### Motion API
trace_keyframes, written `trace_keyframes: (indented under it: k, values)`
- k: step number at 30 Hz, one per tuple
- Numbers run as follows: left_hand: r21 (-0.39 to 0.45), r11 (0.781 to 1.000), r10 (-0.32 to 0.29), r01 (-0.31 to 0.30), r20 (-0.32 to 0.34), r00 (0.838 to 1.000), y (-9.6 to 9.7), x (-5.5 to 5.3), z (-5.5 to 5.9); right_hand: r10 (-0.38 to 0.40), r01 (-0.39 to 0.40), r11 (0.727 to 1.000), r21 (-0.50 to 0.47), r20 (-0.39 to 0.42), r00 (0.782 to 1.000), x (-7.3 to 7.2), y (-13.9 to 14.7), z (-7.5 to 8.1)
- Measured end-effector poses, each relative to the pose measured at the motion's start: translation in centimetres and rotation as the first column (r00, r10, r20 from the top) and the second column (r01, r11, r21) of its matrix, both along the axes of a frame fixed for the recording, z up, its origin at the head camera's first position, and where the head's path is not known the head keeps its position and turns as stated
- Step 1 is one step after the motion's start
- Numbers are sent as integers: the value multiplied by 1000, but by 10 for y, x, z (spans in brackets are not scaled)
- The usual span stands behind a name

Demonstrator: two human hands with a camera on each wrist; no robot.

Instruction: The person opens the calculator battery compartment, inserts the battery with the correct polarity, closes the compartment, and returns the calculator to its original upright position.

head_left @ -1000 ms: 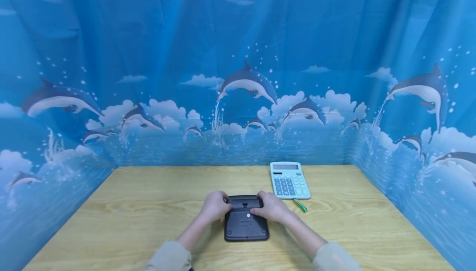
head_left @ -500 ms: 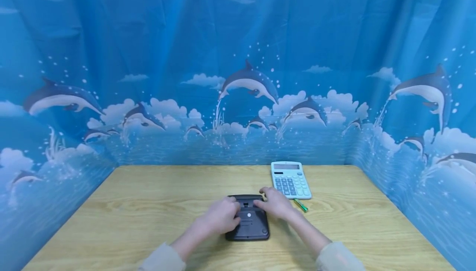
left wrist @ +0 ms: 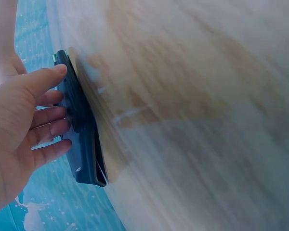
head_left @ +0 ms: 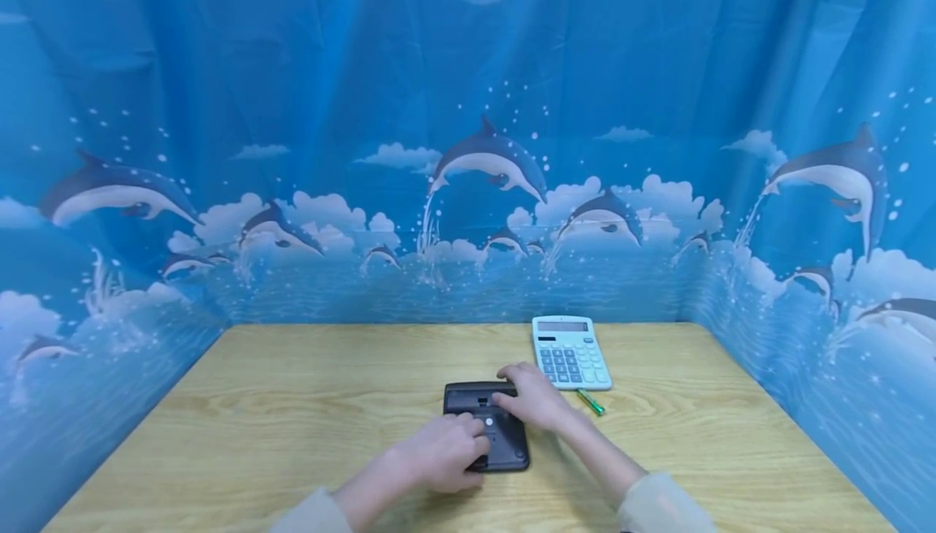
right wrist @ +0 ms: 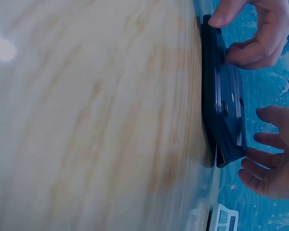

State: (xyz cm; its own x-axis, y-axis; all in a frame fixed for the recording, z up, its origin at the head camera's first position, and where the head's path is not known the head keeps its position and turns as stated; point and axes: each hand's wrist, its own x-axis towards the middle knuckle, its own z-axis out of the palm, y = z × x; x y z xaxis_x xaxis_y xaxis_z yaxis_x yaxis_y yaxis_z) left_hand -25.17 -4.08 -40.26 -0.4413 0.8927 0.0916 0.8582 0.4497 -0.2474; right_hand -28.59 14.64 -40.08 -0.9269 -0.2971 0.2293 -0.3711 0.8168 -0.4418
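A black desk calculator (head_left: 507, 445) lies back side up on the table, showing a recess near its far end and a rubber foot. My left hand (head_left: 448, 449) lies over its near left part, fingertips on the back and thumb at the near edge. The left wrist view shows that hand's fingers (left wrist: 53, 129) loosely bent against the calculator. Near the far right corner is my right hand (head_left: 536, 397), thumb over the recess and fingers spread past the edge. In the right wrist view the right hand (right wrist: 279, 159) has nothing in its grasp.
A light blue calculator (head_left: 570, 353) lies face up behind and right of the black one. Just in front of it is a green battery (head_left: 591, 402). A dolphin-print curtain (head_left: 468, 192) surrounds the wooden table (head_left: 292, 403) at the back and sides.
My left hand has left the far left corner and slid along the calculator towards its near edge. My right hand has loosened from the right edge and stays close to that corner.
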Motion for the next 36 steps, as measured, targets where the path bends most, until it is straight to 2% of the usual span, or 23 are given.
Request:
trace_keyframes:
  k: [6, 9, 14, 19, 25, 31, 36]
  values:
    - [20, 1000, -21, 21, -10, 1000, -4, -1, -2, 82, -72, 992, 101, -100, 992, 0, -6, -1]
    - [29, 999, -23, 23, -2, 1000, -6, -1, -3, 133, -103, 979, 174, -169, 977, -2, -10, 0]
    - [45, 998, -43, 45, -37, 998, -6, -1, -5, 191, -124, 954, 273, -232, 954, -5, -15, -2]
    - [52, 998, -34, 35, -23, 999, -6, -1, -7, 198, -128, 947, 294, -224, 954, -10, -16, -4]
    - [55, 998, -10, 9, 15, 1000, -6, 0, -7, 247, -182, 935, 305, -190, 950, -14, -14, -2]
    - [51, 999, -6, 6, 4, 1000, -5, 1, -8, 326, -240, 902, 360, -200, 924, -17, -12, 0]
    - [57, 998, -15, 16, -22, 1000, -6, 2, -8, 366, -248, 869, 429, -218, 905, -18, -12, 2]
